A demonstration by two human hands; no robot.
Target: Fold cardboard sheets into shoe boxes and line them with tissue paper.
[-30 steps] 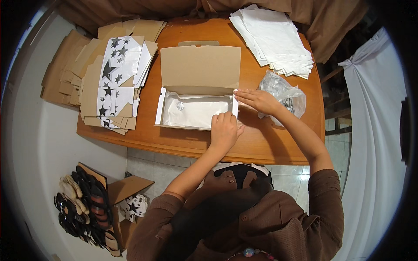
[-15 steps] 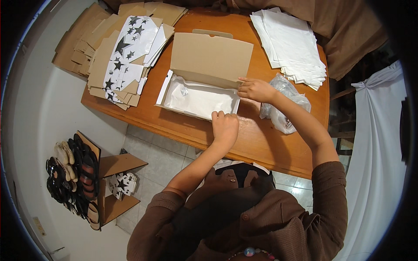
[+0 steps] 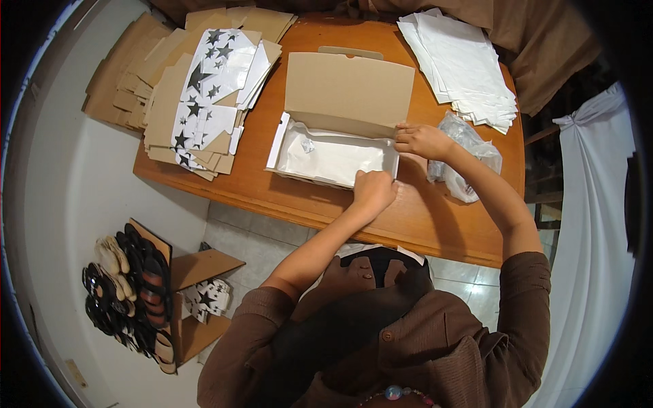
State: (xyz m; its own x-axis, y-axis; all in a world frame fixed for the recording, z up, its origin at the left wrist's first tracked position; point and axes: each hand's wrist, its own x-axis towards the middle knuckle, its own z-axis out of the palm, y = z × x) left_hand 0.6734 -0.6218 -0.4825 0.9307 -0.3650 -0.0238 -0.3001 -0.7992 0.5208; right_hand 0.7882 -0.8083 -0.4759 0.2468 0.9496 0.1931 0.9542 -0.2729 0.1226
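Note:
An open cardboard box lies on the wooden table, its lid tipped back and its tray lined with white tissue paper. My left hand is closed on the tissue at the tray's near right corner. My right hand pinches the tissue at the tray's far right corner, where lid and tray meet. A clear plastic bag lies just right of the box, partly under my right forearm.
Flattened cardboard boxes, some with black stars on white, are piled at the table's left. A stack of white paper sheets sits at the back right. Below left on the floor, a cardboard box holds sandals.
Both hands stay on the box's right end. My right hand has shifted from the tray's right edge to the fold under the lid. The camera view has tilted and shifted.

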